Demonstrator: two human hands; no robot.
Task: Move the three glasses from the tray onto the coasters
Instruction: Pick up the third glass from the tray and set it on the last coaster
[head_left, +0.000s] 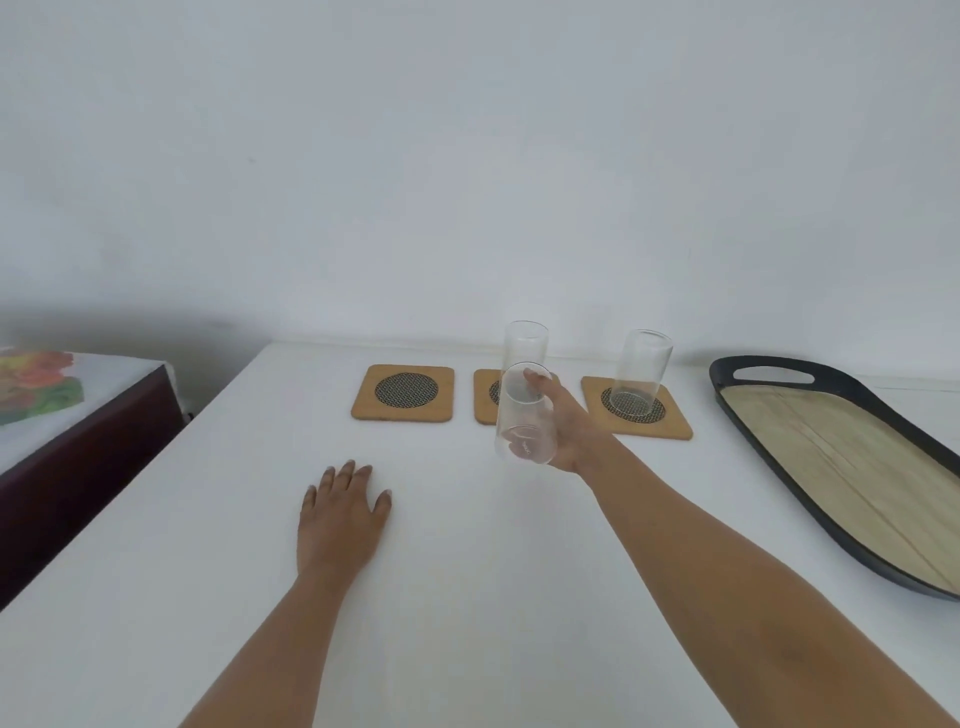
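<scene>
Three square cork coasters lie in a row at the far side of the white table. The left coaster (402, 392) carries nothing. A clear glass (525, 343) stands on the middle coaster (484, 397), partly hidden. Another clear glass (640, 371) stands on the right coaster (636, 408). My right hand (569, 426) grips a third clear glass (524, 415) in the air, just in front of the middle coaster. My left hand (340, 512) rests flat on the table, fingers spread, holding nothing. The dark oval tray (769, 415) with a wooden floor lies at the right, with nothing on it.
The white table (467, 597) meets a white wall at the back. A lower piece of dark furniture under a flowered cloth (47, 395) stands off the table's left edge.
</scene>
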